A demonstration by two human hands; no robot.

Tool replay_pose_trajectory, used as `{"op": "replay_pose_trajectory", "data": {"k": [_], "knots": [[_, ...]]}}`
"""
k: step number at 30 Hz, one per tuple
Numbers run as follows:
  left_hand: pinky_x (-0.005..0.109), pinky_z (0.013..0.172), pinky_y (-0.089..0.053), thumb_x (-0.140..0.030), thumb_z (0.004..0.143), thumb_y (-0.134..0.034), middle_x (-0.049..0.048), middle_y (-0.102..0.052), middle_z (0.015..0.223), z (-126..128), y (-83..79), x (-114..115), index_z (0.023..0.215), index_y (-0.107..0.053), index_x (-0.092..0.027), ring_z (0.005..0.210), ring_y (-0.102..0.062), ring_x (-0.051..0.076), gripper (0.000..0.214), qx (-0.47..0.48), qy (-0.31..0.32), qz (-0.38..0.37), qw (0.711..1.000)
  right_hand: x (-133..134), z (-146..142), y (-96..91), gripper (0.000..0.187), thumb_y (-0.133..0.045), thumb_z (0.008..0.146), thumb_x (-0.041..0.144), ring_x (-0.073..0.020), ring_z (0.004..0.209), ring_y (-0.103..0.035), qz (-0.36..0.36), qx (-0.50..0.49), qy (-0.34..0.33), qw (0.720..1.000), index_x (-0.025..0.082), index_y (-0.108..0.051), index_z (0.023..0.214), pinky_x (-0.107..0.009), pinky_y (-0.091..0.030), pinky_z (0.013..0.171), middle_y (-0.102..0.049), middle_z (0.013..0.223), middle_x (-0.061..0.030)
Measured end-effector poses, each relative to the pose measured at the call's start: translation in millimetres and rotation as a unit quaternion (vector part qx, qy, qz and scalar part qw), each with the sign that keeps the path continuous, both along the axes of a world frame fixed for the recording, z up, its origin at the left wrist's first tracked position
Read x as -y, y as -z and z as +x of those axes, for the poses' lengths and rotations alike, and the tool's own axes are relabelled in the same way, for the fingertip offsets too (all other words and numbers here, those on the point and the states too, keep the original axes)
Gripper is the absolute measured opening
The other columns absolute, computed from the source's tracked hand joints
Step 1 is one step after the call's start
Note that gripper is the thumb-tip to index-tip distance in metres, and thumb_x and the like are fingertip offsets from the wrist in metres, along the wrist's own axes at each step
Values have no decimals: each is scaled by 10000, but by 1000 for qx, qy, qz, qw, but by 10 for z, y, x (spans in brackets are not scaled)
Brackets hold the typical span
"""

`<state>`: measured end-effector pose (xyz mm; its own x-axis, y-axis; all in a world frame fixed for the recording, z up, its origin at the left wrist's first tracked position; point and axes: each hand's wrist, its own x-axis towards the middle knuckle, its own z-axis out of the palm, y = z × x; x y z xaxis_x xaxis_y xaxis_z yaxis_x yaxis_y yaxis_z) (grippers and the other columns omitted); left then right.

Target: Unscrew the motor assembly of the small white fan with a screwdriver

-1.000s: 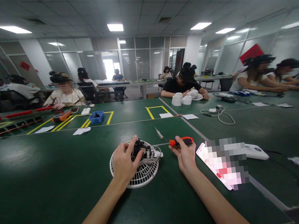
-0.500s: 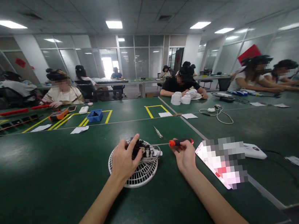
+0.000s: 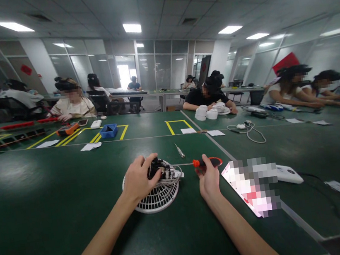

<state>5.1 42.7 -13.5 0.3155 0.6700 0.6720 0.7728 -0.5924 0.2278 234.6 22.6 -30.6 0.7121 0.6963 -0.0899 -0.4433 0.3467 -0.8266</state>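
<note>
A round white fan grille [image 3: 159,200] lies on the green table, bearing a black motor [image 3: 154,169] with white parts and a grey cord. My left hand [image 3: 139,177] is closed around the motor from the left, thumb on its near side. In my right hand [image 3: 210,176] is a screwdriver [image 3: 207,162] with an orange and black handle, held level between thumb and fingers. Its shaft points left and reaches the motor's right side; where the tip meets it is too small to make out. Beyond the grille lies a small clear-handled screwdriver [image 3: 180,151].
To the right lie a lit phone [image 3: 241,189] and a white device [image 3: 289,173] with a dark cable. Farther back are a blue bin [image 3: 108,131], paper slips [image 3: 91,146], white cups [image 3: 201,113] and a coiled cord [image 3: 253,131]. Other people sit around the tables.
My right thumb has moved up over the screwdriver handle, and the handle has turned a little. My left fingers have drawn in slightly on the motor.
</note>
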Motion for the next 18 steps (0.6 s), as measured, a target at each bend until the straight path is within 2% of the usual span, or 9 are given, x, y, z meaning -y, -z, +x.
{"op": "replay_pose_trajectory", "data": {"k": [3, 7, 12, 18], "knots": [[441, 829, -549, -415, 869, -664, 76, -558, 1040, 14, -75, -20, 1248, -597, -256, 969, -585, 272, 417, 6, 14, -8, 1000, 6, 7, 17, 324, -743, 614, 339, -130, 691, -641, 10, -28, -10, 1000, 233, -550, 852, -234, -517, 607, -625, 742, 66], [491, 984, -529, -346, 846, -676, 117, -568, 1249, 99, -87, -44, 1154, -580, -226, 1190, -572, 302, 344, 95, 51, -23, 994, 8, 6, 5, 290, -691, 573, 257, -140, 747, -658, 16, -29, -20, 999, 223, -566, 833, -243, -531, 646, -665, 792, 40], [489, 1021, -516, -236, 900, -555, 101, -677, 1220, 177, -15, -82, 1171, -531, -220, 1110, -664, 261, 272, 186, 98, -95, 973, -6, -5, -2, 352, -790, 545, 281, -116, 616, -617, 3, -15, -3, 1000, 220, -553, 797, -223, -482, 571, -628, 693, 73], [471, 1024, -509, -271, 903, -595, 102, -656, 1212, 163, 35, -98, 1195, -533, -214, 1138, -642, 259, 303, 217, 89, -72, 969, -9, -45, 20, 495, -902, 518, 383, -84, 509, -509, -19, 11, 3, 1000, 230, -506, 774, -203, -418, 502, -554, 600, 106]]}}
